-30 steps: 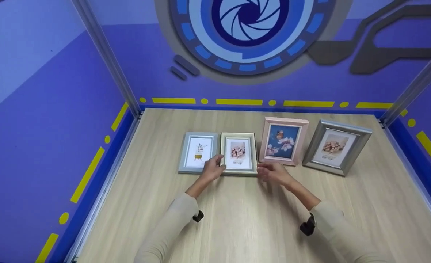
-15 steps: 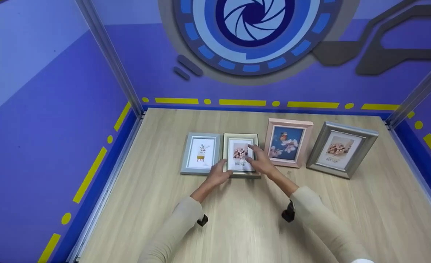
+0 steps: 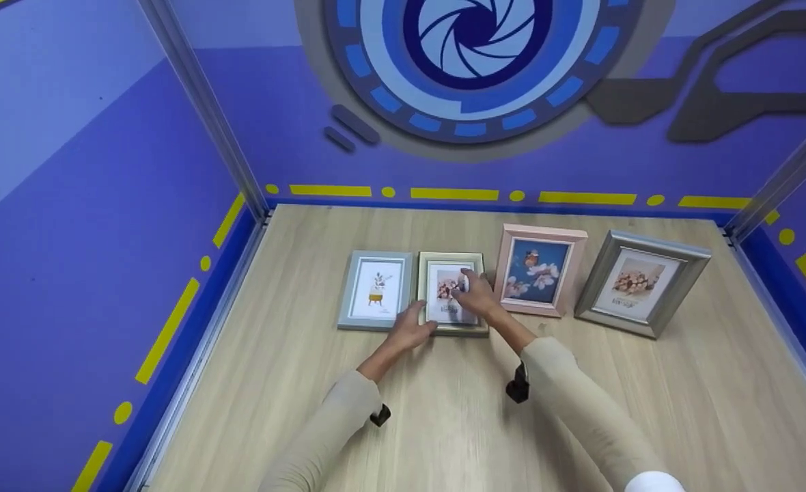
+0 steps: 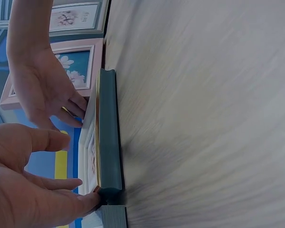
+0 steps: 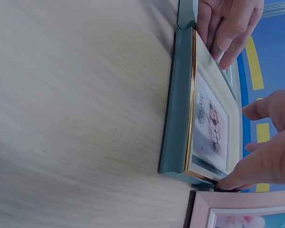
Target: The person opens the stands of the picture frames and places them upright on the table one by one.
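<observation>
A gold picture frame (image 3: 449, 258) with a bouquet print lies face up on the table in the head view. My left hand (image 3: 413, 328) is at its lower left corner, where a fingertip touches the edge in the left wrist view. The right hand (image 3: 478, 297) reaches over its right side. In the right wrist view one finger of that hand (image 5: 275, 152) touches the right edge, while the other digits hover over the print, fingers loosely spread. Beside it on the left lies a light blue picture frame (image 3: 346, 290), its lower right corner partly covered by my left hand.
A pink picture frame (image 3: 577, 273) stands upright close to the gold one's right. Farther right, a silver-grey picture frame (image 3: 591, 280) stands angled. Blue-purple panels (image 3: 376, 164) wall the wooden table (image 3: 444, 424) at the back and sides.
My right hand has come in leftward from beside the gold frame's lower right corner to over its right side. The left hand stays at the lower left corner. The frames keep their places.
</observation>
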Motion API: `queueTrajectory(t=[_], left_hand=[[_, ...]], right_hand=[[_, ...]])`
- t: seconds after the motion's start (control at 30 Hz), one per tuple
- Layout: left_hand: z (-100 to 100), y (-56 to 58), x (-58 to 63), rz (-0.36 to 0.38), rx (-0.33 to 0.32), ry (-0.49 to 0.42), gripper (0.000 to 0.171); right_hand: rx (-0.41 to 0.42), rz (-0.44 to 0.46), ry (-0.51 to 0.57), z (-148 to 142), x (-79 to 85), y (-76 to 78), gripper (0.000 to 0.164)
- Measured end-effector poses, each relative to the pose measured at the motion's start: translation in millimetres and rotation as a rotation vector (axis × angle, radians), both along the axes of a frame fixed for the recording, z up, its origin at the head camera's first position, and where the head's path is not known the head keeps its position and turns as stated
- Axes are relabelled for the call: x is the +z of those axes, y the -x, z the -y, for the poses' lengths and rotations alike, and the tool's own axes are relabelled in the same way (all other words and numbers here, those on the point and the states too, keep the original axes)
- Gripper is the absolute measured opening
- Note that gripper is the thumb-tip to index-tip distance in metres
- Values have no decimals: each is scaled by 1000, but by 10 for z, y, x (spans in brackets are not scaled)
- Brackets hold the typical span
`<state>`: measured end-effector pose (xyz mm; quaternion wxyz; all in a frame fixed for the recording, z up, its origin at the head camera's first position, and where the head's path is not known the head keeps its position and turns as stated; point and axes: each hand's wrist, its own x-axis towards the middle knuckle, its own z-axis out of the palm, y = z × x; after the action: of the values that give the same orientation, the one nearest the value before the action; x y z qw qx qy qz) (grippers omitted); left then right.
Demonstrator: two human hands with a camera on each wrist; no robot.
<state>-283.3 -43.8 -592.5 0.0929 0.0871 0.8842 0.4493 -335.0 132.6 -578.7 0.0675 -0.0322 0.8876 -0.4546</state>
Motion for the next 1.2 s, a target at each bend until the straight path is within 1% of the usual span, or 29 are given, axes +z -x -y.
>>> queueTrajectory(t=[0.17, 0.2, 0.33, 0.4, 0.43, 0.57, 0.67, 0.8, 0.93, 1.0, 1.2], left_hand=[[34, 30, -34, -3, -27, -59, 53], [52, 49, -67, -27, -42, -67, 52], [67, 77, -65, -4, -40, -56, 54], [66, 79, -55, 5, -30, -46, 54], [54, 66, -18, 36, -12, -37, 55], [46, 38, 18, 47, 13, 17, 54], [50, 23, 38, 49, 19, 33, 53], [53, 15, 46, 54, 14, 18, 55], [48, 15, 42, 88, 16, -6, 56], [44, 17, 35, 99, 21, -10, 56], [21, 27, 24, 84, 44, -42, 52]], right_hand=[[-89, 98, 125, 17, 69, 14, 61], [-97, 117, 145, 18, 79, 18, 62], [-107, 165, 179, 14, 111, 6, 59], [-96, 175, 193, 16, 121, -9, 57], [-89, 178, 193, 17, 122, -15, 56], [-82, 181, 207, 24, 104, -18, 54], [-88, 197, 246, 30, 74, -16, 54], [-99, 216, 301, 34, 51, -39, 56], [-106, 213, 313, 36, 35, -69, 55], [-110, 226, 327, 36, 30, -84, 55], [-115, 268, 332, 56, 56, -132, 56]])
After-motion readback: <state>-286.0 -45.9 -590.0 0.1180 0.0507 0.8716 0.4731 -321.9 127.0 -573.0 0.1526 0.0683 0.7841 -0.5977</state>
